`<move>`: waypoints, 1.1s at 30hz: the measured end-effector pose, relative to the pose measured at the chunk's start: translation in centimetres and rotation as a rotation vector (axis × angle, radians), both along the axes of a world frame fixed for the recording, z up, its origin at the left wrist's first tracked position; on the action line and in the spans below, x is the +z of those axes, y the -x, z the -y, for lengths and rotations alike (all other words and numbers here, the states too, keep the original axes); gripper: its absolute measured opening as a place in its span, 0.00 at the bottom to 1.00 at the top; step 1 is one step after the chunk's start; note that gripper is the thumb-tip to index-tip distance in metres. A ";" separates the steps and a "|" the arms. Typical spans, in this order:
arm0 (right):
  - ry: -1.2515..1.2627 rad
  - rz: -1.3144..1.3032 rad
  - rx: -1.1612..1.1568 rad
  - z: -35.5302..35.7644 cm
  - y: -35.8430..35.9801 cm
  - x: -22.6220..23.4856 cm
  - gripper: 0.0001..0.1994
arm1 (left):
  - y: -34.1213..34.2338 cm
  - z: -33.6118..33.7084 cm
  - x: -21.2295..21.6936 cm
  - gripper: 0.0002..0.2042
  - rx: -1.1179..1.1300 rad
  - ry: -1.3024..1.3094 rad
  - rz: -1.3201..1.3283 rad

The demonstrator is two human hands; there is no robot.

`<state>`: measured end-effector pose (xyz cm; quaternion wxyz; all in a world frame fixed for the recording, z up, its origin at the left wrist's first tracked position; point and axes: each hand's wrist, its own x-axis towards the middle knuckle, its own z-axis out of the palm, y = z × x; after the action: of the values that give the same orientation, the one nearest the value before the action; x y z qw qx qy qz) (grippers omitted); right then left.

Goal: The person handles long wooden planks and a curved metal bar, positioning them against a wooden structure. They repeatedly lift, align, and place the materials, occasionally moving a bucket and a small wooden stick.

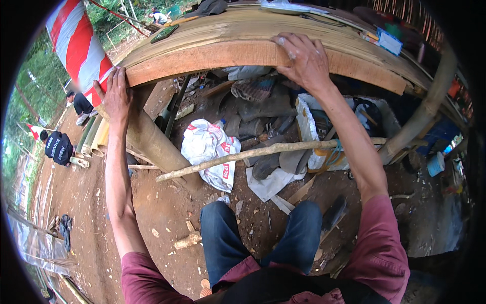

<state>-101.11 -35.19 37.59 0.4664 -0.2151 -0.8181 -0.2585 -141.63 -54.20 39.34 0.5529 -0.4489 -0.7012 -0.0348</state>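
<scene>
A long reddish wooden board (202, 57) runs along the front edge of a table topped with split bamboo (223, 28). At the board's left end, beside a post wrapped in red and white (81, 38), my left hand (116, 96) is closed with its fingers over the top corner. Right of the middle, my right hand (306, 60) grips the same board, its fingers curled over the upper edge and pale smudges on them. Both arms reach forward from my lap. The board's back face is hidden.
Below the table are a bamboo leg (157, 142), a crossing pole (273, 149), a white sack (210, 147), dark curved pieces (268, 106) and a worn white box (306, 119). Two people (59, 147) crouch at left near bamboo poles (93, 137). A slanted pole (430, 111) stands right.
</scene>
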 end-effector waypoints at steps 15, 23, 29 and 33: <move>0.093 0.119 -0.105 -0.1 0.8 2.5 0.21 | -6.9 -6.9 2.6 0.24 -0.665 0.142 0.126; 0.280 0.147 -0.126 -0.2 1.4 3.5 0.13 | -13.9 -8.5 6.7 0.40 -0.594 0.618 0.459; 0.556 0.156 -0.026 0.9 -0.9 5.7 0.33 | -14.7 -9.5 7.1 0.39 -0.515 0.672 0.555; 0.918 -0.621 -0.079 4.4 -4.5 5.0 0.48 | -14.7 -8.8 7.4 0.40 -0.481 0.698 0.589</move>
<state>-96.58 -39.57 42.63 0.5337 -0.4931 -0.6622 0.1828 -126.95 -45.41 46.69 0.1256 -0.7261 -0.6741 -0.0500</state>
